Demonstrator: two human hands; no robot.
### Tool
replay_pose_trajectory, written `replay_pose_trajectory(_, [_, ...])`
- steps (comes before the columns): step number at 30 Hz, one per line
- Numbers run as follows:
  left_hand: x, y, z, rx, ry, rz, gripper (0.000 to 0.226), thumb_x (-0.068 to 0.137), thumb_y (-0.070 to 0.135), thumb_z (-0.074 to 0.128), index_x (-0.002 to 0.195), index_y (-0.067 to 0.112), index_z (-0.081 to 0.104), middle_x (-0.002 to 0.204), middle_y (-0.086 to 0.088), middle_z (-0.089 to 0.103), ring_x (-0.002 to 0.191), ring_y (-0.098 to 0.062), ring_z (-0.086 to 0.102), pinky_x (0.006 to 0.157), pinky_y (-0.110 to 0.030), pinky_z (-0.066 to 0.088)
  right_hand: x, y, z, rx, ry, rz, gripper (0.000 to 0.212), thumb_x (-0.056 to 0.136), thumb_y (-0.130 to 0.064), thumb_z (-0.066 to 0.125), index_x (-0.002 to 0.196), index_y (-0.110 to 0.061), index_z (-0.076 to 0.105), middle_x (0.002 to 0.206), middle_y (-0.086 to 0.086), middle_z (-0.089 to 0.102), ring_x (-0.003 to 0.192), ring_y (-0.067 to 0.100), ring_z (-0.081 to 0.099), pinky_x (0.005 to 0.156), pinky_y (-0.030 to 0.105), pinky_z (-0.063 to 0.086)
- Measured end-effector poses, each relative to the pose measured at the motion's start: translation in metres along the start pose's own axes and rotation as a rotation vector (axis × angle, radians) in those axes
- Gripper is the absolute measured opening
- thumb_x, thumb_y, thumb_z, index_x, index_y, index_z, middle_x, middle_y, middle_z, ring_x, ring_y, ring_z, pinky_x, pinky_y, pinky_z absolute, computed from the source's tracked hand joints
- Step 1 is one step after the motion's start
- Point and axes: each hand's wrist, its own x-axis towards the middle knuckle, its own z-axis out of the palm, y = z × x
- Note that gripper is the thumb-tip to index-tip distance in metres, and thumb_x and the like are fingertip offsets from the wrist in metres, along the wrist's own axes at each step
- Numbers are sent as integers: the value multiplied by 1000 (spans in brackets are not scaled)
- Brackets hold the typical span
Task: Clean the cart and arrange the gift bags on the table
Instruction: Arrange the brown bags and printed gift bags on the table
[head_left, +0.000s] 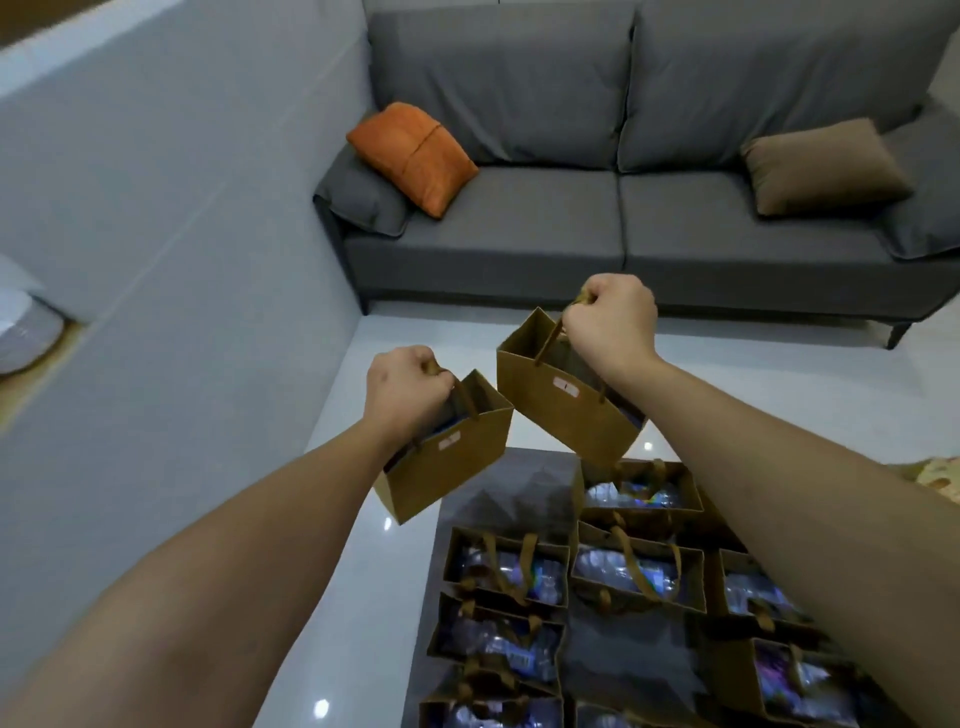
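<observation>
My left hand (402, 387) grips the ribbon handles of a brown paper gift bag (452, 462), which hangs tilted in the air past the table's left edge. My right hand (613, 322) grips the handles of a second brown gift bag (561, 410), held higher and tilted above the far end of the table. Below them stands the dark glossy table (498, 499). On it several more brown gift bags (639, 566) stand in rows, open at the top, with shiny wrapped items inside. No cart is in view.
A grey sofa (623, 228) stands beyond the table, with an orange cushion (413, 156) at its left and a brown cushion (823, 166) at its right. A pale grey wall (171, 270) runs along the left. Glossy white floor (358, 551) lies between wall and table.
</observation>
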Motion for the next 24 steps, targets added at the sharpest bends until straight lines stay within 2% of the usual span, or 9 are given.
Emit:
replay_pose_trajectory(3, [-4, -15, -25, 8, 21, 4, 22, 90, 24, 67, 69, 23, 61, 67, 1, 59, 69, -17, 62, 58, -24, 49, -8, -9, 15, -25, -75, -23, 28, 88, -3, 64, 66, -19, 57, 65, 1, 55, 65, 15, 56, 54, 22, 42])
replay_pose_trajectory(6, [-11, -31, -45, 29, 13, 7, 33, 87, 15, 65, 59, 24, 51, 58, 4, 51, 61, -15, 54, 52, -21, 37, -15, -10, 33, -137, -190, -72, 20, 83, -3, 64, 68, -15, 61, 66, 5, 58, 68, 21, 60, 56, 31, 50])
replay_pose_trajectory(7, [-14, -37, -50, 38, 8, -3, 34, 86, 13, 65, 57, 24, 50, 57, 4, 50, 59, -15, 51, 52, -21, 35, -17, -10, 40, -182, -243, -93, 19, 83, -3, 63, 69, -15, 62, 66, 5, 58, 67, 21, 59, 55, 33, 49])
replay_pose_trajectory(11, [-27, -61, -58, 93, -4, -49, 36, 82, 10, 63, 53, 23, 46, 52, 7, 45, 54, -12, 44, 50, -22, 31, -30, -2, 70, -262, -410, -124, 26, 86, -4, 62, 67, -21, 57, 67, 1, 57, 66, 15, 55, 52, 22, 36])
replay_pose_trajectory(16, [-39, -96, -53, 197, -39, -115, 31, 78, 16, 62, 52, 20, 46, 52, 4, 48, 61, -20, 50, 55, -26, 36, -42, 18, 111, -320, -580, -139, 24, 86, -3, 62, 68, -19, 59, 71, 3, 60, 70, 17, 58, 52, 23, 37])
replay_pose_trajectory(19, [-46, -115, -49, 216, -40, -159, 28, 76, 16, 60, 52, 17, 45, 50, 1, 46, 59, -22, 49, 53, -26, 35, -51, 34, 136, -399, -680, -178, 25, 84, -3, 62, 66, -20, 56, 71, 3, 59, 70, 19, 58, 51, 24, 35])
replay_pose_trajectory(24, [-58, -135, -35, 228, -54, -152, 34, 76, 15, 61, 49, 18, 39, 47, 4, 39, 54, -18, 42, 51, -26, 29, -59, 67, 172, -458, -718, -178, 21, 83, -3, 59, 67, -16, 59, 70, 5, 59, 68, 22, 57, 50, 26, 35])
